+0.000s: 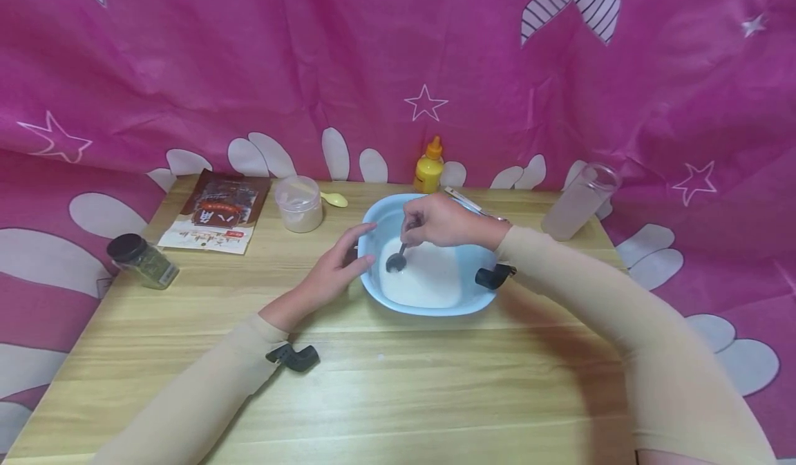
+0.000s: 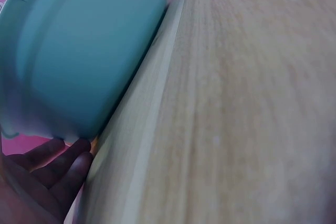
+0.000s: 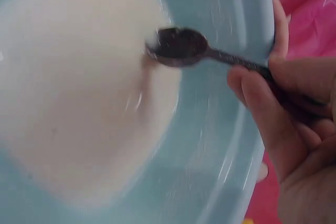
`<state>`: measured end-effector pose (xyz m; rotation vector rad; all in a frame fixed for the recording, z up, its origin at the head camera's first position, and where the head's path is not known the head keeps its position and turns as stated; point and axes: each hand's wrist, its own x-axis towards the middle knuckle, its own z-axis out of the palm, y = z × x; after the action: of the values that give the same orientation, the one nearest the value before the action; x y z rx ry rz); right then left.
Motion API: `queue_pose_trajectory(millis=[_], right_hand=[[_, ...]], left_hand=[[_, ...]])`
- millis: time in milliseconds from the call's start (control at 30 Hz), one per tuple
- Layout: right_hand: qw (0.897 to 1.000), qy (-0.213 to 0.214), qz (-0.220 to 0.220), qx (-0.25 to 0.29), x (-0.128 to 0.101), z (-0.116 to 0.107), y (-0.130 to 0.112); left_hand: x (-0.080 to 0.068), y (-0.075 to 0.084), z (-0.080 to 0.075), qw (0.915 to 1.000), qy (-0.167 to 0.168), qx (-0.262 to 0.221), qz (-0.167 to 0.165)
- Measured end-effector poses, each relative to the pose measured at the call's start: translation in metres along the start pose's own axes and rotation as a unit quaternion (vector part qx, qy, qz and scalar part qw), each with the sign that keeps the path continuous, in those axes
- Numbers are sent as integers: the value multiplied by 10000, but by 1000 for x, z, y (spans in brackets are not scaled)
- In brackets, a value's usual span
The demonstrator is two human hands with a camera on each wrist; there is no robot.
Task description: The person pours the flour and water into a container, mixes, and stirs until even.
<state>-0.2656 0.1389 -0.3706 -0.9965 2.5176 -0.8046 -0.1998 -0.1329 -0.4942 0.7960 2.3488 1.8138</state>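
A light blue basin [image 1: 479, 304] stands on the table, holding a smooth white liquid [image 1: 429, 278]. My right hand [image 1: 444, 221] reaches over its far rim and pinches the handle of a small dark spoon [image 1: 396, 262]. In the right wrist view, the spoon's bowl [image 3: 181, 46] hangs over the liquid near the basin wall, with a white wet spot at its tip. At the basin's left side, my left hand [image 1: 332, 271] touches the rim with thumb and forefinger. In the left wrist view, its other fingers [image 2: 65, 169] extend against the outer wall, low down.
Along the back stand a clear tub [image 1: 300, 206] with a yellow spoon [image 1: 334, 200], a yellow squeeze bottle [image 1: 429, 169] and a tall cloudy cylinder [image 1: 575, 206]. A brown-white packet [image 1: 218, 213] and black-lidded jar [image 1: 146, 262] are at left. A pink curtain [image 1: 348, 57] hangs behind.
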Motion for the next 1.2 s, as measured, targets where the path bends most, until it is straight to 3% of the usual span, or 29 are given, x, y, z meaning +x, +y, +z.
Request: queue_pose_trajectory(millis=[200, 333, 433, 533, 667, 767, 967, 1200], right_hand=[[9947, 787, 323, -580, -2, -17, 15], [9905, 889, 591, -870, -11, -25, 23], [9890, 693, 715, -1094, -19, -30, 25], [9903, 166, 765, -1145, -28, -33, 18], [9916, -569, 568, -1011, -34, -30, 5], [9935, -750, 293, -798, -32, -22, 0], [9988, -381, 64, -301, -20, -9, -3], [9972, 349, 356, -551, -7, -10, 6]], left_hand=[[1, -2, 0, 10000, -21, 48, -54], [1, -1, -1, 10000, -23, 48, -28], [1, 0, -1, 10000, -5, 72, -17], [2, 0, -2, 10000, 3, 82, -6], [1, -2, -3, 10000, 12, 76, 23], [1, -3, -2, 10000, 46, 77, 16], [0, -1, -1, 10000, 53, 26, -11], [1, -1, 1, 10000, 47, 16, 25]])
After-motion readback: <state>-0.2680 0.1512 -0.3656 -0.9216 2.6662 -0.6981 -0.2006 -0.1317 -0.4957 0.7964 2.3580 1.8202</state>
